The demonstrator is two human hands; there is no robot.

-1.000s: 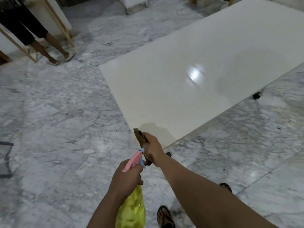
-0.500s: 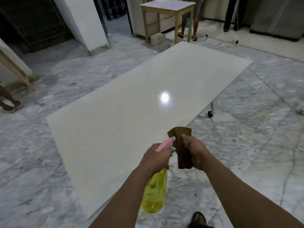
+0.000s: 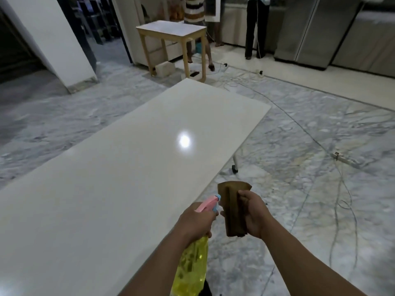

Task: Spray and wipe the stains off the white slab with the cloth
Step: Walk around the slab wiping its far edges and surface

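Head view: the left hand [image 3: 195, 221] grips a yellow spray bottle with a pink trigger [image 3: 190, 265], the right hand [image 3: 253, 214] clutches a folded brown cloth [image 3: 232, 208], both beside the large glossy white slab [image 3: 119, 178]; it looks dry, perhaps unsprayed, wiping not begun.

Your only view comes from the camera on your head, looking forward and steeply down. It sits close above your left hand [image 3: 195, 221] and right hand [image 3: 253, 214], low in the frame. The long glossy white slab counter [image 3: 119, 178] runs away from them toward the upper middle. Beyond its far end stands a small wooden-legged table [image 3: 171, 30], with grey-veined marble floor [image 3: 299, 167] around the slab.
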